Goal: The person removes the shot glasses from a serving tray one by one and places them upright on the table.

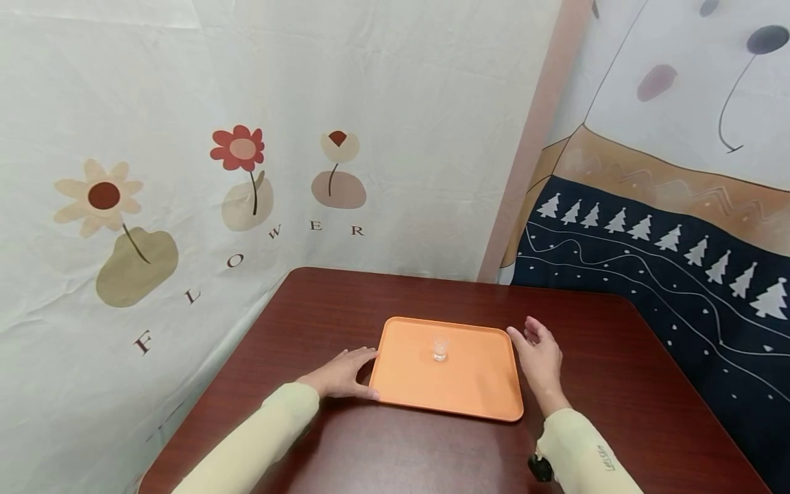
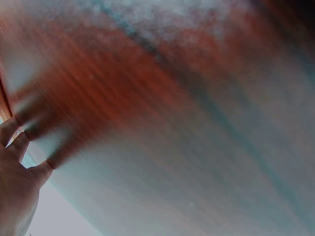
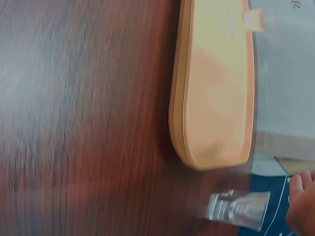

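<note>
An orange tray (image 1: 453, 387) lies on the table with a small clear glass (image 1: 440, 350) standing on it. My left hand (image 1: 342, 374) is at the tray's left side, its fingers spread and the thumb by the near corner, touching or almost touching the rim. My right hand (image 1: 538, 357) hovers beside the right rim, fingers loosely bent, with nothing visible in its grasp. In the right wrist view a second clear glass (image 3: 238, 209) stands on the table off the tray, close to that hand (image 3: 301, 204); the head view does not show it.
The dark red-brown table (image 1: 432, 453) extends around the tray. Behind it hangs a pale cloth (image 1: 420, 137) printed with flowers, and at the right a dark cloth (image 1: 648, 274) with white trees. A black strap piece (image 1: 540, 468) shows at the right sleeve.
</note>
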The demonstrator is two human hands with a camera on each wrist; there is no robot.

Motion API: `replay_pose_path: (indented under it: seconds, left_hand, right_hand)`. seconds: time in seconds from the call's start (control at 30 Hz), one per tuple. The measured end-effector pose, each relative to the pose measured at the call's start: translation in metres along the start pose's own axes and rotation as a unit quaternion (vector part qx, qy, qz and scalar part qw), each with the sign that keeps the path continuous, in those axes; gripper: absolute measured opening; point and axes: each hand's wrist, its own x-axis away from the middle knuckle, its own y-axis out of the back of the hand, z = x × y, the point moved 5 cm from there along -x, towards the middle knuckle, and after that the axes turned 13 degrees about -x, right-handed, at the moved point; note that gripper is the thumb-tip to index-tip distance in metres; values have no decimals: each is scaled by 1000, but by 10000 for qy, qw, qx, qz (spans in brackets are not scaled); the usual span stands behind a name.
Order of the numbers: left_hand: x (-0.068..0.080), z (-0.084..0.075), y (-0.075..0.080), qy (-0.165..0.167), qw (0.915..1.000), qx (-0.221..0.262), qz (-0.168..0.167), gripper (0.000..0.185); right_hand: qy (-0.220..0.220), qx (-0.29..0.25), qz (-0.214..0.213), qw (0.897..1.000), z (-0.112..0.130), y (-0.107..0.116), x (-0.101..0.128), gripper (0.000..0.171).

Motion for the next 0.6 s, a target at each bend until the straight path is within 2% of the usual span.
replay_pose_path:
  seconds: [0.1, 0.33, 0.6]
  left_hand:
    - [0, 0, 1, 12, 10000, -12, 5, 101]
    - [1, -1, 1, 26, 10000, 9, -18, 101]
    - [2, -1, 0, 38, 10000, -33, -15, 101]
  right_hand:
    - [64, -65, 198, 9998, -1, -12, 2, 58]
    - [-125, -335, 774, 9964, -4, -40, 10, 54]
    - [-147, -57, 1098, 9938, -9, -67, 19, 52]
